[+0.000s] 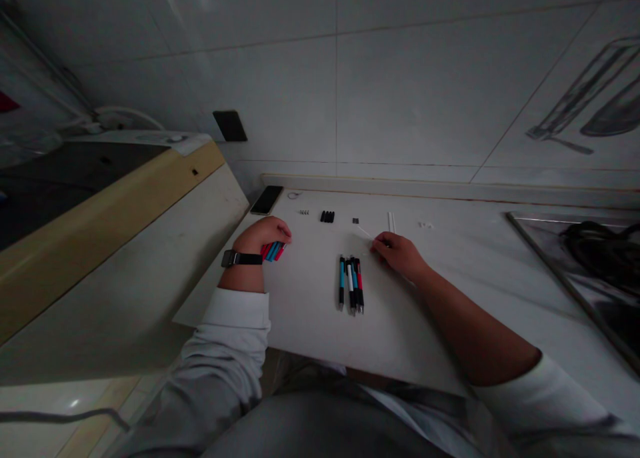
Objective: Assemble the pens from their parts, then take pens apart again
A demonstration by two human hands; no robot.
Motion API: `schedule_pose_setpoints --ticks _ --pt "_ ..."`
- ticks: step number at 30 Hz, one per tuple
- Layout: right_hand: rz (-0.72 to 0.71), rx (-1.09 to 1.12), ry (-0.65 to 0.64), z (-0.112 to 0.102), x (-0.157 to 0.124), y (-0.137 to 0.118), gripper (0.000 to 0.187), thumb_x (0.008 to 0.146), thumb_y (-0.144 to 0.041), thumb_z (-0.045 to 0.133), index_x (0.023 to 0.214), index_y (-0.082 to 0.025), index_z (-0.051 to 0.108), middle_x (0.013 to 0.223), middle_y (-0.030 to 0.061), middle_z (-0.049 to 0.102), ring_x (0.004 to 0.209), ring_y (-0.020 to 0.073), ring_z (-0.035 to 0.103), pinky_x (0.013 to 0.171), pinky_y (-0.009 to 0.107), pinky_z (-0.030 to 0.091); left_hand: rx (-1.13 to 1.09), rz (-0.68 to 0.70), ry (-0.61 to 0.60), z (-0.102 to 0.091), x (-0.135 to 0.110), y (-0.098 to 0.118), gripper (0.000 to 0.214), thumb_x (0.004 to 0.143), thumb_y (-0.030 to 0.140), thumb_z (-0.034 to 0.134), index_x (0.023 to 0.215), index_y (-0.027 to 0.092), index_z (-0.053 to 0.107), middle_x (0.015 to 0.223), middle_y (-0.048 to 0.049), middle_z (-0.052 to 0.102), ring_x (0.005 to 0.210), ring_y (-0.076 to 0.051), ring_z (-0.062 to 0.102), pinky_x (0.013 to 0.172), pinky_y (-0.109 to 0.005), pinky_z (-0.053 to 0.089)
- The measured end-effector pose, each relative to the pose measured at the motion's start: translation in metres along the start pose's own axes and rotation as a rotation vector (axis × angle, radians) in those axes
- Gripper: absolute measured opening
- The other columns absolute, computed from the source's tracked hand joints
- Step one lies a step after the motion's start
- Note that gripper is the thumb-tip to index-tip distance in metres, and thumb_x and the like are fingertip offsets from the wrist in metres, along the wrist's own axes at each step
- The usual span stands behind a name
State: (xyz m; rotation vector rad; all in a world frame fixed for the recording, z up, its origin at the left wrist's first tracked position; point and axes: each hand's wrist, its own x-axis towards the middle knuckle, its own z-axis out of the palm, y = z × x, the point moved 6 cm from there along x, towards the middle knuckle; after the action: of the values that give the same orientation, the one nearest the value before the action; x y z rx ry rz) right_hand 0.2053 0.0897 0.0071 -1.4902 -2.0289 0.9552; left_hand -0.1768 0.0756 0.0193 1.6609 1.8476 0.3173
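Observation:
My left hand [273, 231], with a dark watch on the wrist, is closed over a row of red and blue pen barrels [273, 251]. Its fingertips meet near the end of a red barrel, and what they pinch, if anything, is hidden. Between the fingers of my right hand [397, 253] is a thin white pen refill [366, 233], slanting up to the left. Several assembled pens [351, 285] with black, blue, white and red parts lie side by side in front of me, between my hands.
Along the back of the white table [310, 305] lie small springs [304, 212], black grips [327, 217], small dark pieces [355, 221], white refills [391, 222] and tiny white parts [425, 225]. A phone [267, 200] rests back left; a stove [575, 265] is at right.

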Motion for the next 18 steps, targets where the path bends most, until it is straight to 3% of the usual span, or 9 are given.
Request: schedule_pose_setpoints --ticks 12,15,18 --pt "-0.012 0.037 0.003 0.0 0.002 0.005 0.026 0.092 -0.043 0.055 0.09 -0.022 0.07 0.066 0.0012 0.068 0.051 0.0128 0.058 0.055 0.026 0.044 0.01 -0.021 0.064 -0.007 -0.001 -0.006 0.017 0.061 0.031 0.079 0.074 0.021 0.074 0.069 -0.0025 0.074 0.062 -0.018 0.065 0.059 -0.026 0.045" --pt "-0.012 0.125 0.053 -0.004 0.002 0.002 0.028 0.089 -0.047 0.058 0.089 -0.021 0.07 0.067 0.001 0.067 0.053 0.0131 0.057 0.055 0.025 0.045 0.028 0.062 0.214 -0.016 -0.003 0.008 0.02 0.065 0.034 0.08 0.079 0.021 0.074 0.072 -0.0028 0.072 0.065 -0.018 0.064 0.06 -0.026 0.044" --pt "-0.025 0.344 0.099 -0.006 0.003 -0.003 0.034 0.084 -0.054 0.064 0.09 -0.021 0.071 0.073 0.0024 0.066 0.062 0.0148 0.059 0.057 0.026 0.049 -0.018 0.202 0.38 -0.017 -0.006 0.042 0.027 0.073 0.043 0.077 0.086 0.02 0.074 0.082 -0.0045 0.072 0.074 -0.018 0.063 0.066 -0.027 0.046"
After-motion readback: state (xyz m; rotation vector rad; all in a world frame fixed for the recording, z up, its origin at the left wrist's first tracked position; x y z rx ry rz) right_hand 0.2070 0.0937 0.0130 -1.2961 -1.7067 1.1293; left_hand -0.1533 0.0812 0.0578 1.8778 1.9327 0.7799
